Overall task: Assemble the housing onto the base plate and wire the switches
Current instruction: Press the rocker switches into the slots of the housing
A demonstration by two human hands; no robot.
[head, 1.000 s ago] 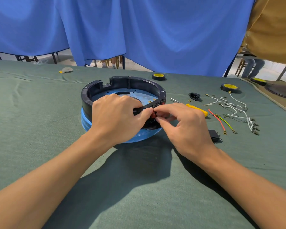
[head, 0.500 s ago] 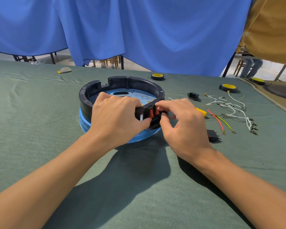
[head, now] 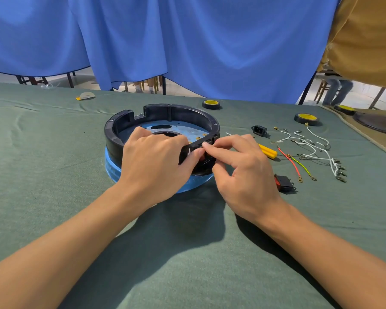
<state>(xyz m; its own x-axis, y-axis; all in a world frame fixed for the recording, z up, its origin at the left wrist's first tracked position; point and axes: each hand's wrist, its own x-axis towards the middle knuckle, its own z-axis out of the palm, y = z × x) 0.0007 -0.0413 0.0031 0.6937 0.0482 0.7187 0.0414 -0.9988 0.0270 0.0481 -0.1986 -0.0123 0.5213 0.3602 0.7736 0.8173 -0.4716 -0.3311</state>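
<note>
Resting on worktop (head: 54, 175): black housing (head: 114, 134) atop blue base plate (head: 112, 166)
Left hand (head: 156, 166): fingers curled, gripping housing's near wall
Right hand (head: 243, 172): thumb and forefinger pinching switch (head: 202, 159) at housing wall
Spare switch (head: 284, 185): near wires (head: 310, 148)

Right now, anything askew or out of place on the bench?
Nothing stands out. The housing sits on the base plate; left hand and right hand pinch its near wall. A spare switch and wires lie loose to the right.
</note>
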